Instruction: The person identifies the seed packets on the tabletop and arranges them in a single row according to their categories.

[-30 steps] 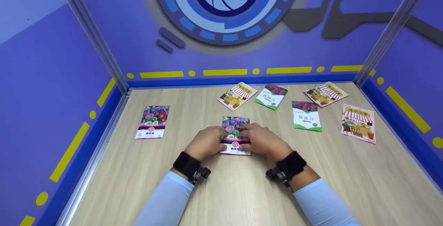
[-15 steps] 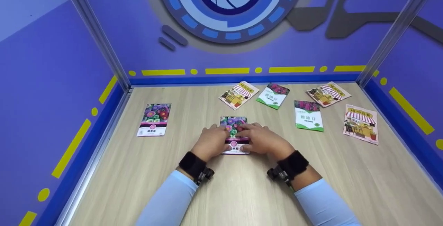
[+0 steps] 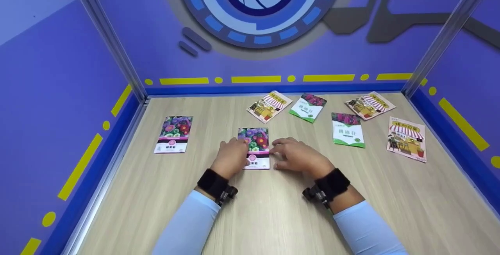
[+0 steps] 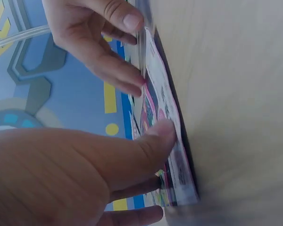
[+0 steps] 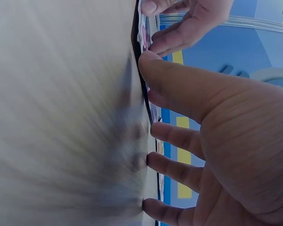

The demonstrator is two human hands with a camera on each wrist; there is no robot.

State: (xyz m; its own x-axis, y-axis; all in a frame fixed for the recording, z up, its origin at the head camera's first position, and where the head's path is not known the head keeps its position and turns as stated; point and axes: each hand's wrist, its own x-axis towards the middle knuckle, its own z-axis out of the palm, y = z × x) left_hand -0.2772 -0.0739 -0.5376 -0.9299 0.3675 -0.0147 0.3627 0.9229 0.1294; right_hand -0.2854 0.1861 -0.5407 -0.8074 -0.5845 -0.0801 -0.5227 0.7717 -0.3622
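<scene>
A flower seed packet (image 3: 258,145) lies face up on the table between the hands. My left hand (image 3: 230,155) rests over its left edge; in the left wrist view the thumb (image 4: 160,136) presses on the packet's printed face. My right hand (image 3: 299,155) is just off the packet's right edge, holding nothing. In the right wrist view its spread fingers (image 5: 174,136) have their tips down at the tabletop. A matching flower seed packet (image 3: 174,134) lies farther left.
Behind and to the right lie two white-and-green seed packets (image 3: 308,107) (image 3: 348,130) and several pink packets with a striped awning, one near the back (image 3: 269,106) and one at far right (image 3: 407,139). Blue-purple walls (image 3: 250,67) enclose the table (image 3: 269,216).
The middle packet has shifted left and slightly away, along with my left hand. My right hand's fingers have come off the packet and now sit beside its right edge.
</scene>
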